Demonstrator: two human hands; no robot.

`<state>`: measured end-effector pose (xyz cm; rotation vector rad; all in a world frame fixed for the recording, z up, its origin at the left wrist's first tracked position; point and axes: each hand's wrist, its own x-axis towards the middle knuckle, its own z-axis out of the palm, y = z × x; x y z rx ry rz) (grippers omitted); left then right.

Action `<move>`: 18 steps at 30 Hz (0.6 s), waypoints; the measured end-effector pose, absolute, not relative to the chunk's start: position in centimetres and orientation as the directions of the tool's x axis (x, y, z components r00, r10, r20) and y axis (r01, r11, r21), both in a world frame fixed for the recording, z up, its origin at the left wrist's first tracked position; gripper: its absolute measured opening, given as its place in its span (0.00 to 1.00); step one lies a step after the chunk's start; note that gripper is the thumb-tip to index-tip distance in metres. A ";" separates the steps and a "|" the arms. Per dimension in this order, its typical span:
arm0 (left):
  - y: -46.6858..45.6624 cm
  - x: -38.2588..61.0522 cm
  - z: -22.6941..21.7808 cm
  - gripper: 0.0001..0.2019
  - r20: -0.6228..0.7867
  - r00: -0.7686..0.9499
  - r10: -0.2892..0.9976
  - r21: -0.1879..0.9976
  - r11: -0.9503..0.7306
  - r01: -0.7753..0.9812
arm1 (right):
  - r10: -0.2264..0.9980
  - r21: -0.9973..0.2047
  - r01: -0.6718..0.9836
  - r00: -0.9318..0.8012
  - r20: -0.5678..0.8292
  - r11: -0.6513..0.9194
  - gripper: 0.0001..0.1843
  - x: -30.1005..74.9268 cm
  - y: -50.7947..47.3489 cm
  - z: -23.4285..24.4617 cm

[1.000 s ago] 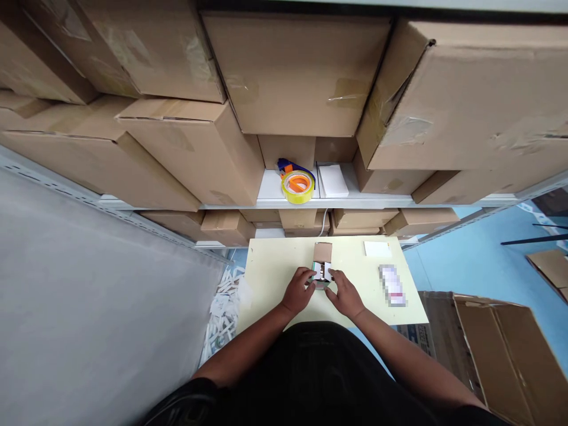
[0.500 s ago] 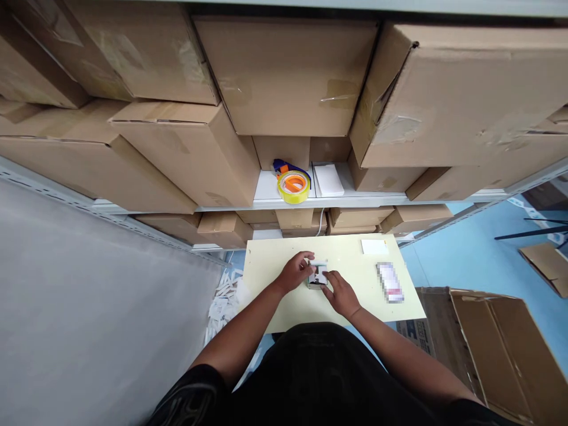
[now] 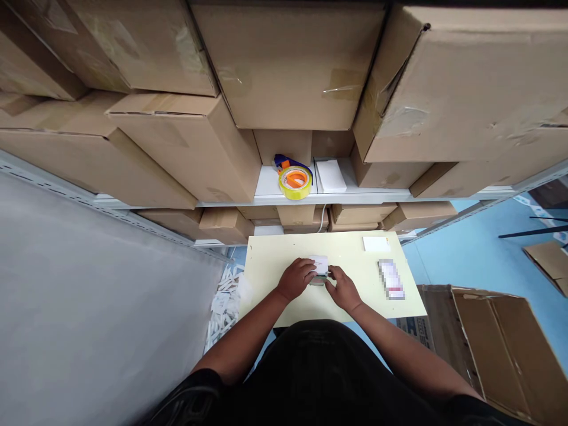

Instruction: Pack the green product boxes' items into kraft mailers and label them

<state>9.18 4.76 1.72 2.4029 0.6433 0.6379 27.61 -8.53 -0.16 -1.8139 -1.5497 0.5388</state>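
Left hand (image 3: 296, 279) gripped the lower-centre box (image 3: 321, 267), probably light, best held by sides; right hand's (image 3: 344, 290) grip was unclear.

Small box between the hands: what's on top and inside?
The small box has its white top flap folded over, with the left hand at its left edge. The flap covers the opening; contents can't be seen.

No legible text; print on small box (image 3: 319, 265) and floor carton (image 3: 415, 329) unreadable.
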 end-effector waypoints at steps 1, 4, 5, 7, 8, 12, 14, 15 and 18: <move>4.8 9.2 1.8 0.09 0.284 0.784 0.552 0.612 -0.734 0.295 | 0.972 -0.728 0.683 0.207 0.110 -0.063 0.22 27.6 -8.6 -0.1; 4.6 8.9 2.0 0.09 0.257 0.804 0.537 0.607 -0.737 0.298 | 0.971 -0.762 0.642 0.226 0.081 -0.086 0.22 27.3 -8.8 0.0; 4.5 8.7 2.1 0.10 0.247 0.809 0.533 0.617 -0.731 0.293 | 0.967 -0.778 0.620 0.243 0.070 -0.100 0.23 27.3 -8.8 0.1; 4.0 8.5 2.2 0.10 0.221 0.822 0.525 0.657 -0.703 0.272 | 0.955 -0.808 0.571 0.293 0.038 -0.143 0.23 27.3 -8.6 0.3; 3.7 8.4 2.2 0.10 0.204 0.826 0.526 0.686 -0.679 0.263 | 0.947 -0.819 0.546 0.322 0.012 -0.175 0.22 27.3 -8.4 0.4; 1.9 8.9 1.5 0.10 0.119 0.731 0.672 0.821 -0.480 0.308 | 0.901 -0.845 0.421 0.407 -0.149 -0.330 0.20 27.6 -7.5 0.5; 0.9 9.4 0.5 0.17 0.015 0.589 0.808 0.900 -0.267 0.343 | 0.872 -0.859 0.327 0.428 -0.238 -0.394 0.23 27.7 -7.5 0.0; 0.5 9.7 0.1 0.22 -0.069 0.516 0.854 0.928 -0.134 0.347 | 0.859 -0.865 0.270 0.425 -0.287 -0.423 0.25 27.8 -7.6 -0.3; 0.1 10.1 -1.1 0.28 -0.326 0.472 0.819 0.932 0.195 0.306 | 0.825 -0.864 0.090 0.360 -0.435 -0.495 0.32 27.9 -8.1 -1.6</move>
